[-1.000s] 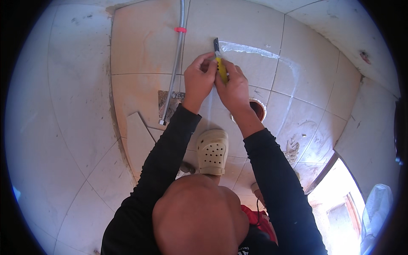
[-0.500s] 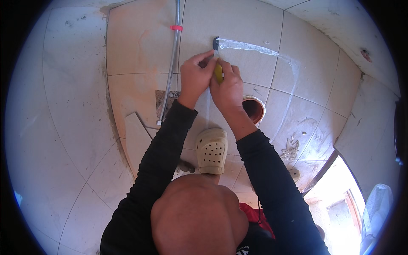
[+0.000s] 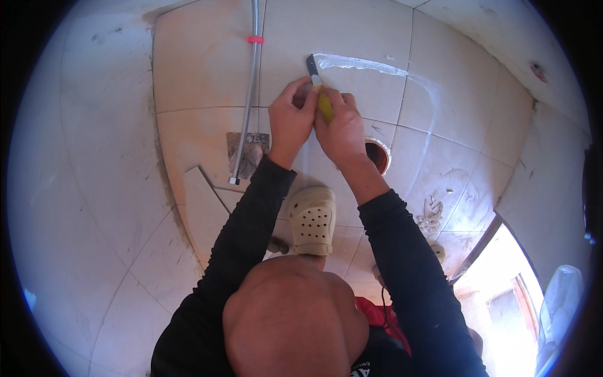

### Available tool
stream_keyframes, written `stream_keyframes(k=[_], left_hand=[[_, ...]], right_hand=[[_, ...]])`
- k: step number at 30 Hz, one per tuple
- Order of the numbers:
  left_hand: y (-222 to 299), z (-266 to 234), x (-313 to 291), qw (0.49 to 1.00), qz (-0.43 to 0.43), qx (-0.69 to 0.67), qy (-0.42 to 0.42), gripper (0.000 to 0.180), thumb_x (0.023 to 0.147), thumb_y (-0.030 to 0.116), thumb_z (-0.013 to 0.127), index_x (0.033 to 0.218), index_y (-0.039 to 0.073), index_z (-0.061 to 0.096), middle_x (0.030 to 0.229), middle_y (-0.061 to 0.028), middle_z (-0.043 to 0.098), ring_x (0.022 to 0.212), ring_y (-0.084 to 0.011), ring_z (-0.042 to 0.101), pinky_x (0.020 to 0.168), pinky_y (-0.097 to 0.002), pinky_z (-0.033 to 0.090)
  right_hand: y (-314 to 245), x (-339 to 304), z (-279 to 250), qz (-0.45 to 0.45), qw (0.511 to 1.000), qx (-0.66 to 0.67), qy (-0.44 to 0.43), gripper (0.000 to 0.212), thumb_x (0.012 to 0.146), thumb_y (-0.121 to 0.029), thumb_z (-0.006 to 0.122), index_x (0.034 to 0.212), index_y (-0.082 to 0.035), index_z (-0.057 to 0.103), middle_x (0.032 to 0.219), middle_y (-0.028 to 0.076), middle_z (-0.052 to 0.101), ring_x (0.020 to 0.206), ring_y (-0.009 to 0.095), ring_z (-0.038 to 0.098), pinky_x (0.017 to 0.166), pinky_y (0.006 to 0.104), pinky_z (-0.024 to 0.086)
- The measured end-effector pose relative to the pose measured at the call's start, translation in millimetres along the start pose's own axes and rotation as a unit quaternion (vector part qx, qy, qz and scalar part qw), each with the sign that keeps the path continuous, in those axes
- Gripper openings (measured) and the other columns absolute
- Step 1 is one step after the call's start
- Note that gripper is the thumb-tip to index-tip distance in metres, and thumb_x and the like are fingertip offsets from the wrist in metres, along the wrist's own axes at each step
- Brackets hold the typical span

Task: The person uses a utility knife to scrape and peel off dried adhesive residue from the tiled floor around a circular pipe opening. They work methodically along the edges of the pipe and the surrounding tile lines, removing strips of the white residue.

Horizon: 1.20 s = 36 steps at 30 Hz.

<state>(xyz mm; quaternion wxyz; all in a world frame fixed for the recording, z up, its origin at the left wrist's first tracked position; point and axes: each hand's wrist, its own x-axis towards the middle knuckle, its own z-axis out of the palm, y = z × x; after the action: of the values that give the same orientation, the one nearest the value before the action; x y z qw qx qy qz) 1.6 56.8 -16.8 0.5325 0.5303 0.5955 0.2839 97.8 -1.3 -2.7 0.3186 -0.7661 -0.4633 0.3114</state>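
In my right hand (image 3: 342,132) is a tool with a yellow handle (image 3: 326,108), pale collar and dark flat blade (image 3: 311,65); I cannot tell whether it is a scraper or a knife. The fingers of my left hand (image 3: 291,119) are closed at its neck, just behind the blade. The blade's tip meets the left end of a glossy white strip (image 3: 358,63) on the tiled floor. From the strip's right end, a fainter whitish line (image 3: 429,119) curves back toward me.
A brown drain pipe (image 3: 377,154) opens beside my right wrist. To the left runs a braided hose (image 3: 252,81) with a red band, ending over a rough cut-out (image 3: 254,154). My beige clog (image 3: 313,220) stands between my arms. A loose tile piece (image 3: 204,204) lies left.
The view has shifted slightly. The tool now leans more to the left, showing more of its dark blade and pale collar. Both hands keep their hold.
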Motion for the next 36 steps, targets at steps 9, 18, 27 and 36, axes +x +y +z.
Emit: stream_keyframes(k=[9, 18, 27, 36], left_hand=[[-6, -9, 18, 0.998, 0.031, 0.032, -0.047, 0.030, 0.093, 0.014, 0.072, 0.119, 0.000, 0.071, 0.088, -0.0071, 0.074, 0.076, -0.0080, 0.064, 0.069, -0.0244, 0.053], [-6, 9, 3, 1.000, 0.001, -0.006, -0.010, 0.032, 0.090, 0.018, 0.074, 0.115, -0.002, 0.072, 0.081, -0.0121, 0.074, 0.070, -0.0121, 0.069, 0.065, -0.0272, 0.055], [1, 35, -9, 0.981, -0.057, -0.187, 0.018, 0.032, 0.093, 0.011, 0.072, 0.115, -0.012, 0.068, 0.084, -0.0121, 0.074, 0.069, -0.0107, 0.069, 0.059, -0.0238, 0.056], [2, 32, -5, 0.995, -0.024, -0.096, 0.019, 0.032, 0.091, 0.017, 0.073, 0.109, -0.010, 0.072, 0.076, -0.0122, 0.074, 0.067, -0.0078, 0.065, 0.058, -0.0252, 0.052]], right_hand=[[-5, 2, 13, 0.026, 0.999, 0.002, 0.032, 0.043, 0.088, -0.015, 0.067, 0.128, -0.003, 0.058, 0.103, 0.024, 0.061, 0.091, 0.043, 0.065, 0.079, 0.0493, 0.056], [11, 5, -11, -0.028, 0.998, -0.050, -0.009, 0.043, 0.089, -0.017, 0.067, 0.129, -0.006, 0.058, 0.104, 0.023, 0.061, 0.089, 0.042, 0.066, 0.077, 0.0479, 0.058], [27, 16, -47, -0.057, 0.987, -0.126, -0.084, 0.039, 0.093, -0.021, 0.063, 0.131, -0.012, 0.061, 0.110, 0.017, 0.061, 0.091, 0.038, 0.069, 0.077, 0.0466, 0.058], [18, 11, -40, -0.007, 0.989, -0.130, -0.074, 0.040, 0.096, -0.022, 0.062, 0.135, -0.014, 0.060, 0.111, 0.016, 0.061, 0.091, 0.037, 0.069, 0.077, 0.0468, 0.058]])
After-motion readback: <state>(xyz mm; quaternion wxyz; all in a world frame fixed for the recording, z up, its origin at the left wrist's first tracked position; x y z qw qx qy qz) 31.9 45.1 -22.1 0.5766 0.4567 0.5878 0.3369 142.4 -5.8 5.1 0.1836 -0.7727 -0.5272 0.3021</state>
